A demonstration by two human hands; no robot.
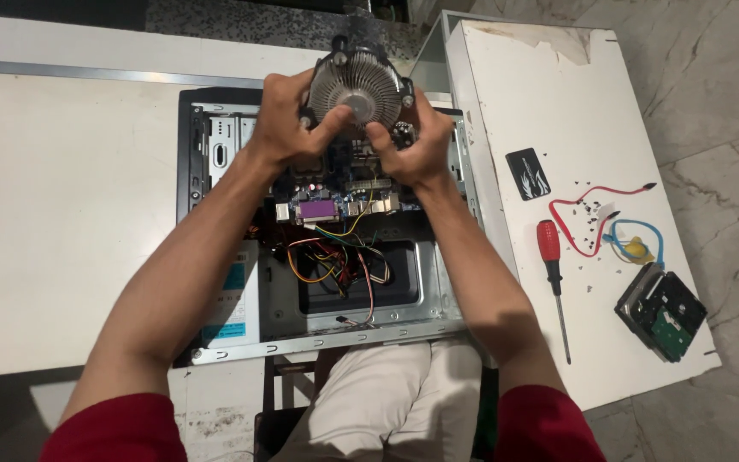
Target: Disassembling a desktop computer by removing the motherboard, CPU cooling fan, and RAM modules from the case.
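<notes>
Both my left hand [288,120] and right hand [416,145] grip the cooler [359,85], lifted above the motherboard [335,192]; next I need steady, level handling.

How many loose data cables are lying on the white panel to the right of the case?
2: a red data cable nearest the black sticker, and a blue data cable curled just right of it, above the hard drive. Others may sit hidden inside the computer case.

Red-handled screwdriver [552,278], hard drive [662,310], red cable [588,205].
</notes>
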